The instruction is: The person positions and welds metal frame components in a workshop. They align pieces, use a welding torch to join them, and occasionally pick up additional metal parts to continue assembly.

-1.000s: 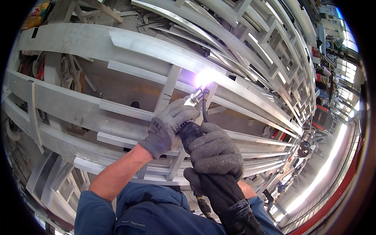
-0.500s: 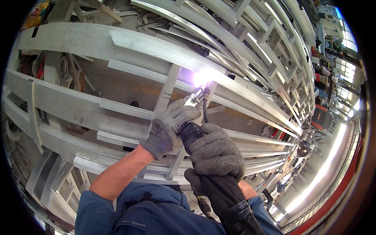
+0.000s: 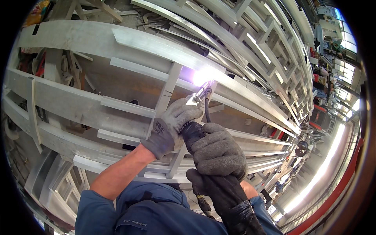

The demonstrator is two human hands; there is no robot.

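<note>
Both my hands, in grey work gloves, are closed on a welding torch. My right hand wraps round its thick black grip. My left hand closes round the torch farther forward, near its metal neck. A dark thin hose runs beside the neck. At the torch's tip a white-violet arc glares against a long silver metal bar, where a short crossbar meets it. The glare hides the tip and the joint. A thick black sleeved cable trails from the grip down toward my body.
Under my hands lies a metal frame of long rails and crossbars. More ladder-like metal frames are stacked at the far right. Loose offcuts and a clamp lie beyond the frame. A curved metal part stands at the lower left.
The arc is still burning at nearly the same spot. My hands and the torch have shifted only very slightly to the right in the picture.
</note>
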